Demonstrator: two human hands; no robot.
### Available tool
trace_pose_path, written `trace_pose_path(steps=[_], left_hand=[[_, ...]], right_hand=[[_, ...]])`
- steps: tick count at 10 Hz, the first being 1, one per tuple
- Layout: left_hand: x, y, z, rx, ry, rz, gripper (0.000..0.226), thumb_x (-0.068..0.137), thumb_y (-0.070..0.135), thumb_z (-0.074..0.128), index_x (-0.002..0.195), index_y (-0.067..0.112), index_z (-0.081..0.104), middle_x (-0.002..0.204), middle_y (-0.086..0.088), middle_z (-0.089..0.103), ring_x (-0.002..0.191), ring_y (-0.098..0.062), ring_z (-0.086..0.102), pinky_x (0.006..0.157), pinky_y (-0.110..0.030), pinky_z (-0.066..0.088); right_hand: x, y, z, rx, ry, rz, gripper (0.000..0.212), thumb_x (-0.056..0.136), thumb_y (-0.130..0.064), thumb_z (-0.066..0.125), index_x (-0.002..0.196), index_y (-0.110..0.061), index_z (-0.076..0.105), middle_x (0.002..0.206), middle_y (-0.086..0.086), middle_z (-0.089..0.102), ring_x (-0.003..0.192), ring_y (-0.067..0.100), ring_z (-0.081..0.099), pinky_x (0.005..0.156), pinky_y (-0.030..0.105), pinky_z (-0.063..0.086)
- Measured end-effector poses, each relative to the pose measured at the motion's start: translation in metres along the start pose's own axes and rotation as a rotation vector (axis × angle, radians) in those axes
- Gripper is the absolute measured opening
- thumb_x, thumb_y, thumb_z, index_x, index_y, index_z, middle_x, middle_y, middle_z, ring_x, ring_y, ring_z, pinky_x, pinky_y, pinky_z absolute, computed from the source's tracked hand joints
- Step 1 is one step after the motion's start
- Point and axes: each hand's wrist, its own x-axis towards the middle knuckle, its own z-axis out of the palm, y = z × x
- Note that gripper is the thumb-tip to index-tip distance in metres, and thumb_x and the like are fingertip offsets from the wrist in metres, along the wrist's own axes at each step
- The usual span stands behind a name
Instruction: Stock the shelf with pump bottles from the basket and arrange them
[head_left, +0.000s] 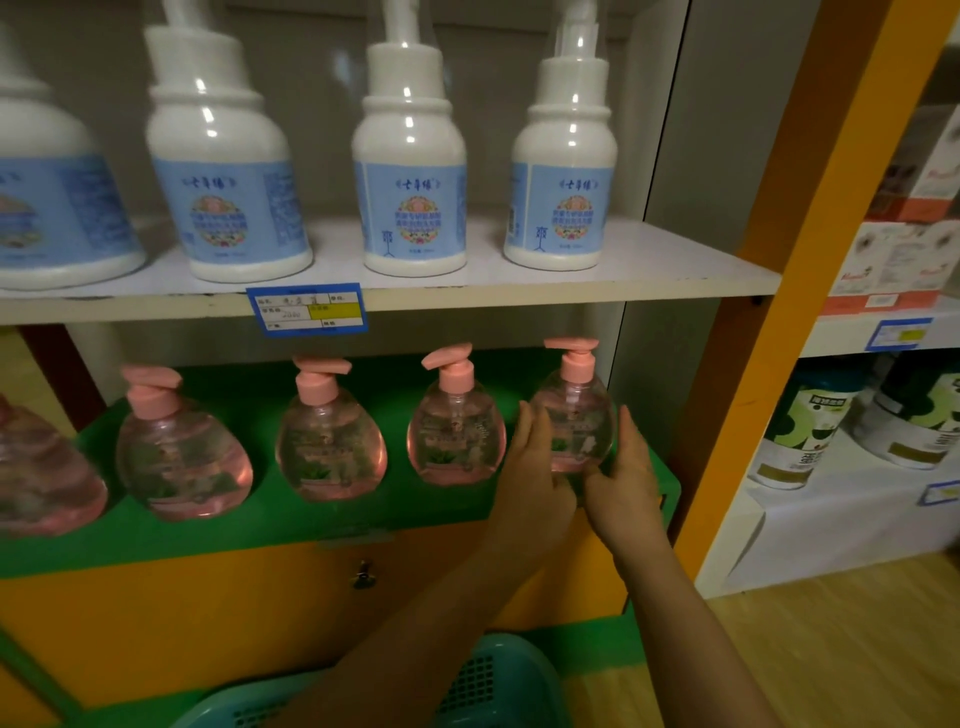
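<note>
Well, both hands were on the end bottle (571, 421), the last pink one at the right of the green shelf (311, 525). The left hand (537, 467) lay against its left side and the right hand (626, 467) against its right. The left fingers (530, 421) were straight and held together, flat on the plastic, and the right fingers (626, 421) matched them. It was a cupping hold, not a clamp. The bottle stood upright, apparently on the shelf, with its pump head turned leftward like the others.

By the look of it this was the arranging step: the bottle was placed and the hands were squaring it up. Next to it stood the row (455, 436), evenly spaced, with a clear gap before the end one. The next move probably called for a small nudge or twist, so that label and spout lined up with the rest. Then the hands would let go without tipping it, and go down to the basket (514, 680).

Plenty was hidden. The thumbs and the bottle's base sat behind the hands, so whether it rested flat could not be told. Only the basket's teal rim showed, under the forearms, so what was left in it could not be seen. The leftmost pink bottle (41, 467) was cut off by the frame. The labels were too dim and blurred to read. The white bottles (410, 182) above lost their pump tops at the upper edge.
</note>
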Motion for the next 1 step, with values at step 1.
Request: trace_pose_path(steps=[1], left_hand=[[-0.0137,0.0019,-0.012,-0.049,0.131,0.058,0.05,0.085,-0.006,0.043,0.132,0.012,0.041,0.141,-0.005,0.041,0.13,-0.015,0.037,0.109,-0.02,0.026]], right_hand=[[-0.0074,-0.0085,0.0001,-0.028,0.16,-0.06,0.05,0.089,-0.003,0.05,0.135,-0.017,0.039,0.142,0.005,0.038,0.13,0.021,0.038,0.109,0.044,0.036]])
